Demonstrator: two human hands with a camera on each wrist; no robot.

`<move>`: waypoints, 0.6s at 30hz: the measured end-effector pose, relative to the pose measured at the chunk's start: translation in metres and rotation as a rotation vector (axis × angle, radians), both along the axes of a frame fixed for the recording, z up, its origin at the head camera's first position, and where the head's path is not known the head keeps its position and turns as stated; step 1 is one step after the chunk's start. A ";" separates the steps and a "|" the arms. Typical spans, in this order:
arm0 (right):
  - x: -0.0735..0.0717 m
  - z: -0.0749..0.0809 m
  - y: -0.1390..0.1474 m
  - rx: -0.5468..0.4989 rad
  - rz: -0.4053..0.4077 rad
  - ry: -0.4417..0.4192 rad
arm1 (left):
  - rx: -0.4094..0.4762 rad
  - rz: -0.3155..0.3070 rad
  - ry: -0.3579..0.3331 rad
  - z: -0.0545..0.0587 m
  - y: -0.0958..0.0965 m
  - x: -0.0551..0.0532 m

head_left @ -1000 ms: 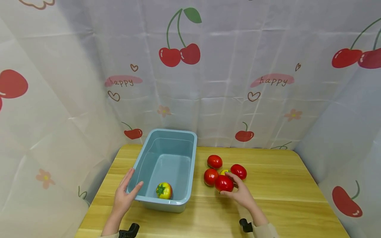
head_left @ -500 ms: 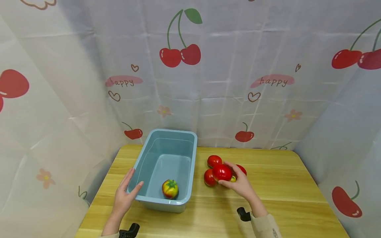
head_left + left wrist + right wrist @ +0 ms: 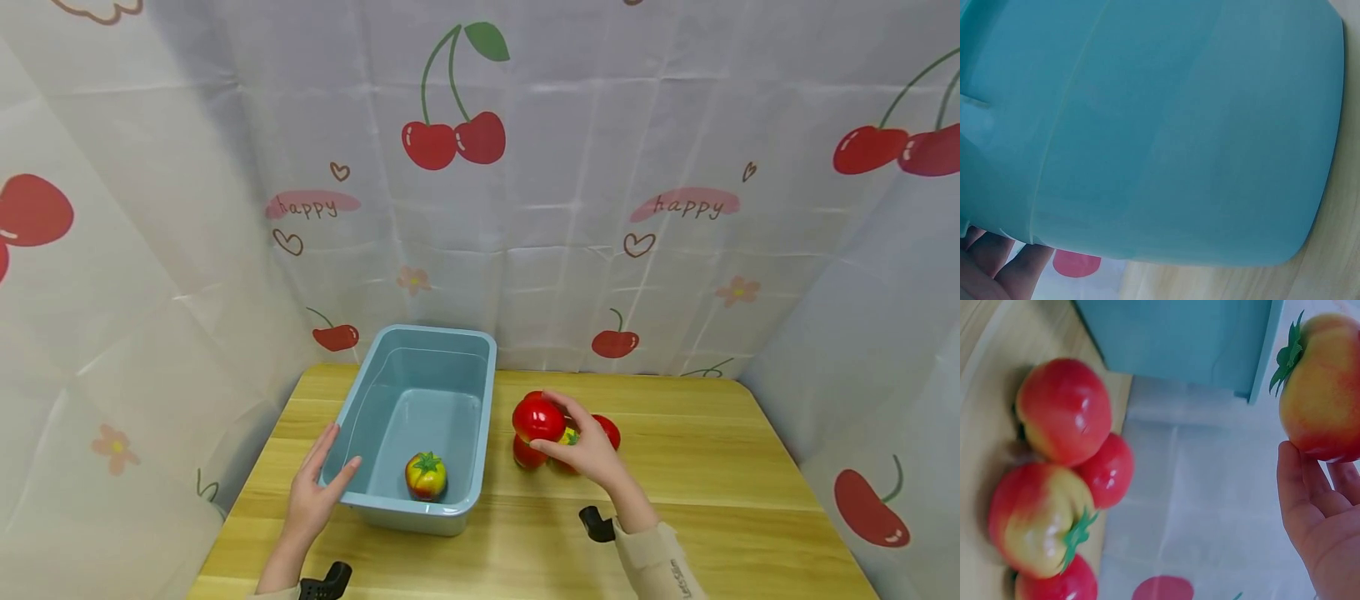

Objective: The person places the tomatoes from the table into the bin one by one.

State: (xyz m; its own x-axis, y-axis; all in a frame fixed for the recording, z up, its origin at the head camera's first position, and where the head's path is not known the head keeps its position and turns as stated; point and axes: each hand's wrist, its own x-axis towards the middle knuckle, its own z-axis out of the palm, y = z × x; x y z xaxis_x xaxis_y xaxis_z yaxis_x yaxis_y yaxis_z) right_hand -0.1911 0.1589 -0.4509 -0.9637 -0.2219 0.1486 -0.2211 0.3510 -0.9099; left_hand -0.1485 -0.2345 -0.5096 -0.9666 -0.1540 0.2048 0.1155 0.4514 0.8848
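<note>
My right hand [image 3: 588, 454] holds a glossy red tomato [image 3: 537, 419] above a small cluster of others. The right wrist view shows this tomato's yellow-orange underside and green leafy calyx, with fingertips against it. Below it on the table lie a red tomato [image 3: 528, 454], a yellow-red tomato [image 3: 1041, 519] with green leaves, and another red tomato [image 3: 609, 431]. One more behind is mostly hidden. My left hand [image 3: 317, 492] rests with extended fingers and thumb at the near left corner of a blue plastic bin [image 3: 487, 417]. Inside the bin sits a yellow-red tomato [image 3: 426, 477].
The bin stands on the left part of a light wooden table [image 3: 690, 467], left of the cluster. A white curtain [image 3: 555, 292] printed with cherries hangs behind the table and along both sides.
My right hand has lifted the red tomato off the cluster and carried it up and left. The tomato in the bin has rolled slightly to the right. My left hand stays put.
</note>
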 end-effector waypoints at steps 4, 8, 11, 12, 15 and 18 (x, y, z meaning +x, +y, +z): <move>-0.002 0.001 -0.010 -0.008 0.025 0.033 | -0.004 -0.003 0.000 0.000 -0.001 0.000; -0.010 -0.010 -0.017 0.006 0.045 0.044 | -0.007 -0.003 -0.008 -0.001 -0.001 0.000; -0.012 -0.012 -0.023 -0.008 0.064 0.046 | -0.006 0.000 -0.010 0.000 -0.001 0.000; -0.012 -0.012 -0.025 -0.017 0.072 0.045 | -0.007 0.001 -0.010 0.000 -0.001 0.000; -0.012 -0.010 -0.030 -0.049 0.090 0.039 | -0.008 0.003 -0.012 0.000 0.000 0.000; -0.013 -0.008 -0.036 -0.055 0.110 0.033 | -0.009 0.003 -0.013 0.001 0.000 0.000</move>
